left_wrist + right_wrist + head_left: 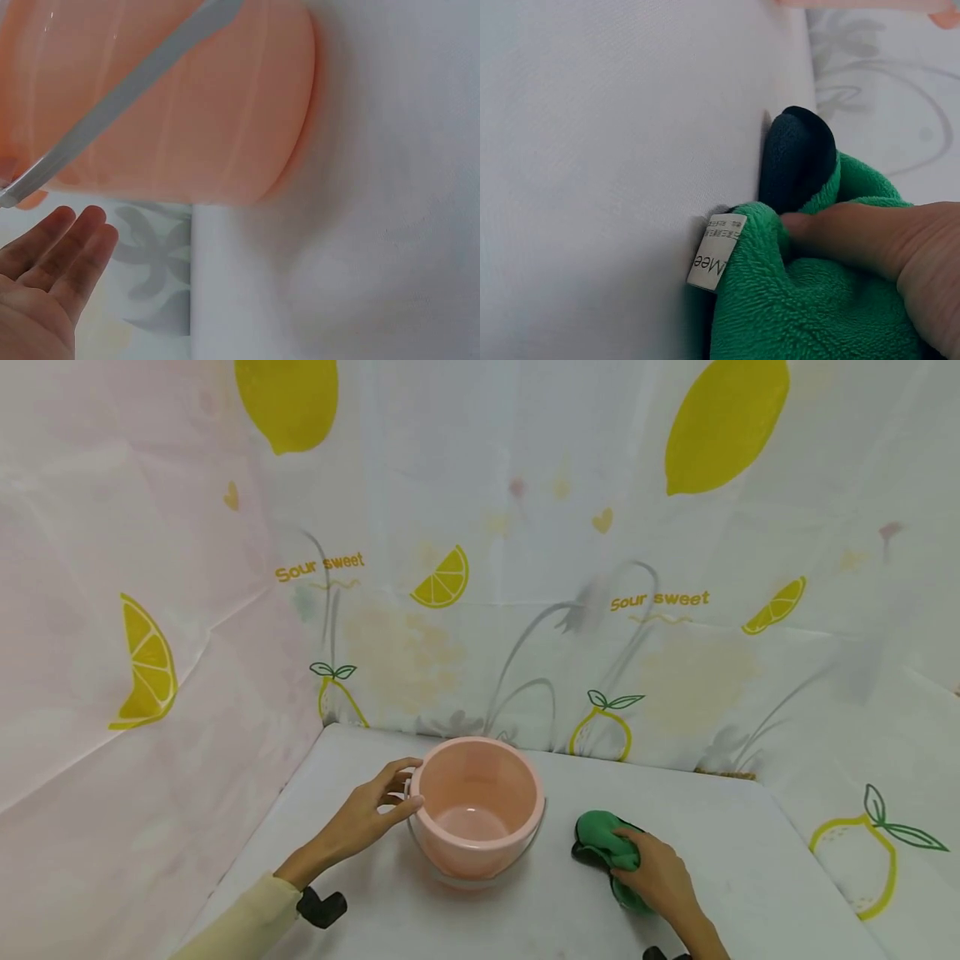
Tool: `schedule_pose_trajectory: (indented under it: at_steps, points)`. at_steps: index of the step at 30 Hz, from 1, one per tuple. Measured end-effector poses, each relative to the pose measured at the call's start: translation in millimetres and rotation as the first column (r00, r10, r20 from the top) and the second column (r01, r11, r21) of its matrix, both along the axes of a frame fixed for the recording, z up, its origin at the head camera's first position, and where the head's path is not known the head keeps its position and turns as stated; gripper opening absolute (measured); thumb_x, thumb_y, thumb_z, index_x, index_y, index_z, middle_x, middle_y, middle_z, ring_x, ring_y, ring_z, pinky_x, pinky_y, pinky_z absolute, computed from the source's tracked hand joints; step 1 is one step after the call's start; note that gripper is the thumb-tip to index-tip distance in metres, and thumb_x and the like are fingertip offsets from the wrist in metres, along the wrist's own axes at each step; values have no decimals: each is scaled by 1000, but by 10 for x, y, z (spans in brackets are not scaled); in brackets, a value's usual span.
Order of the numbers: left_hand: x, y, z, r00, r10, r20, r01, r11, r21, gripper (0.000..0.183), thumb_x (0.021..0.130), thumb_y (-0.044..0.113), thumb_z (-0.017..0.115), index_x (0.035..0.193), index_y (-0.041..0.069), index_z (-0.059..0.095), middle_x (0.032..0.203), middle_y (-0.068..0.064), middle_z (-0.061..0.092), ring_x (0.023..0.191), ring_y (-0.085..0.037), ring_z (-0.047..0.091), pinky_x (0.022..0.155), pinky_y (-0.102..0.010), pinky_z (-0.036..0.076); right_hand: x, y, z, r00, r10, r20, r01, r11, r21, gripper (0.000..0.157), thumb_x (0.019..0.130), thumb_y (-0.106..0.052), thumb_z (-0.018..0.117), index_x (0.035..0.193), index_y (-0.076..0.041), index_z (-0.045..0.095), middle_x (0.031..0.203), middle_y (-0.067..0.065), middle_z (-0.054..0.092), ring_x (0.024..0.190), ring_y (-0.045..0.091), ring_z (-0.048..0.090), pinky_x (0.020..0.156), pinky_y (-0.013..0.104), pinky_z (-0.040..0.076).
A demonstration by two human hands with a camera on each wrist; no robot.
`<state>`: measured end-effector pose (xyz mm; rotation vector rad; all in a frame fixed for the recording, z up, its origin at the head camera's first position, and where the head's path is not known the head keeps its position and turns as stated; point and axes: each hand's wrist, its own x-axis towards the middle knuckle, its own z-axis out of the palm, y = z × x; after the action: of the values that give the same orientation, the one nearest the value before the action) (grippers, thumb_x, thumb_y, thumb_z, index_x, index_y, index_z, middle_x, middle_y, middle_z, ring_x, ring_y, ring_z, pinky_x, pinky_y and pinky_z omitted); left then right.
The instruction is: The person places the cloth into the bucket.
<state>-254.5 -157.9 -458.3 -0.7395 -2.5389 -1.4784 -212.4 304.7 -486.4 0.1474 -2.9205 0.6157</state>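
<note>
A pink bucket (476, 857) stands upright on the white table, with nothing visible inside. Its pale handle (124, 101) hangs down along the outer wall. At the bucket's left side, my left hand (363, 818) touches the rim with the thumb. Three of that hand's fingers (79, 262) extend fairly straight beside the wall in the left wrist view. To the right of the bucket, my right hand (663, 872) grips a bunched green towel (600, 831) with a dark underside. A white printed label (717, 251) sticks out from the towel's edge in the right wrist view.
The white table (360, 902) runs back to a lemon-print curtain (517, 643), with more curtain along the left and right sides. A short brown strip (726, 773) shows at the table's back right edge. Black wrist straps (322, 907) sit on the forearms.
</note>
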Motion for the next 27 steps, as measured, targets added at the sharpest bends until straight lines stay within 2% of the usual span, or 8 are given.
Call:
schedule_pose_trajectory:
  at_steps: [9, 17, 22, 27]
  points:
    - [-7, 0, 2, 1000, -13, 14, 13, 1000, -7, 53, 101, 37, 66, 149, 36, 44, 131, -7, 66, 110, -18, 65, 97, -41, 55, 20, 41, 66, 998, -22, -58, 21, 1000, -22, 48, 76, -8, 89, 122, -8, 73, 109, 15, 73, 88, 25, 68, 70, 45, 57]
    - [-22, -6, -7, 1000, -21, -15, 21, 1000, -15, 54, 102, 36, 66, 151, 34, 44, 128, -4, 68, 109, -14, 65, 97, -37, 55, 20, 87, 185, 992, -29, -123, 18, 996, -83, 44, 78, -7, 87, 120, -6, 73, 106, 15, 74, 81, 21, 64, 64, 40, 52]
    - [-25, -8, -7, 1000, -14, -28, 13, 1000, -24, 54, 101, 37, 67, 151, 34, 44, 127, -3, 69, 108, -12, 65, 96, -35, 55, 25, 103, 245, 987, -27, -158, 9, 994, -111, 45, 79, -7, 87, 121, -6, 73, 109, 17, 74, 84, 24, 66, 65, 41, 54]
    - [-25, -6, -8, 999, -7, -42, 6, 1000, -22, 55, 100, 37, 68, 150, 33, 45, 126, -3, 69, 105, -12, 66, 94, -35, 56, 30, 91, 327, 980, -10, -199, -16, 992, -128, 45, 79, -7, 88, 121, -5, 73, 111, 19, 73, 89, 32, 69, 67, 49, 56]
